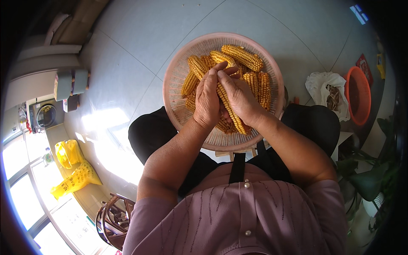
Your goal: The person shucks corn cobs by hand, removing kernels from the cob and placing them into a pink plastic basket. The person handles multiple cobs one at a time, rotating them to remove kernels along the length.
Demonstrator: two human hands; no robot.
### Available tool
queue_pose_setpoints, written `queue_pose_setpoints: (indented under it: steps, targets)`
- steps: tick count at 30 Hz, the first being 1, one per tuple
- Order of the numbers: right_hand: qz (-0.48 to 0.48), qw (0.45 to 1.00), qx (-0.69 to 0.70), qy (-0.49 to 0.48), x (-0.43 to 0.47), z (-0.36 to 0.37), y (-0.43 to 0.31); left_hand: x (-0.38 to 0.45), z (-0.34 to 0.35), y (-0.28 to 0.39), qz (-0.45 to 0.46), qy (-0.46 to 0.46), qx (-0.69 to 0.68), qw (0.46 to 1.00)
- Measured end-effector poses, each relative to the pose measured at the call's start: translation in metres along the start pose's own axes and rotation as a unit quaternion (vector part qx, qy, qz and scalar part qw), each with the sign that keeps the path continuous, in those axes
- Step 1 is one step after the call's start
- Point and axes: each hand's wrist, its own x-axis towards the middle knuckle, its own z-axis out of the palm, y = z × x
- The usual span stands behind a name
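Both my hands are together over a round pink plastic basket point(173, 105) that stands between my knees. My left hand point(207, 97) and my right hand point(237, 95) grip one ear of dried yellow corn point(232, 111). The ear slants, its lower end pointing toward my body below the right palm. My thumbs lie side by side near its upper part, which the fingers partly hide. Several more corn ears point(244, 57) lie heaped in the basket around and beneath my hands. Some of the heap is hidden under my palms.
To the right, a white plastic bag point(315, 83) with brown dry matter stands beside an orange plastic basket point(358, 95). A leafy potted plant point(366, 178) is at the lower right. Yellow bags point(81, 175), a dark wooden chair point(114, 220) and stools point(63, 86) are to the left.
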Motion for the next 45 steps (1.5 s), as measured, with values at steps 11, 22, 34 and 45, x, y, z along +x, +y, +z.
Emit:
queue_pose_setpoints:
  steps: [11,22,34,45]
  targets:
    - [0.034,0.997,0.067,0.035,0.0,0.007,-0.005,0.0,-0.002,-0.001,-0.017,-0.004,-0.016,1.0]
    - [-0.107,0.989,-0.087,0.051,0.021,-0.007,0.034,0.003,-0.002,-0.008,-0.046,-0.005,-0.134,0.99]
    - [0.082,0.995,0.049,0.035,0.013,-0.002,0.005,0.0,-0.005,-0.013,-0.07,-0.004,-0.148,0.987]
    - [0.028,0.997,0.055,0.054,0.002,0.006,-0.004,-0.003,0.001,-0.011,-0.064,-0.004,-0.147,0.987]
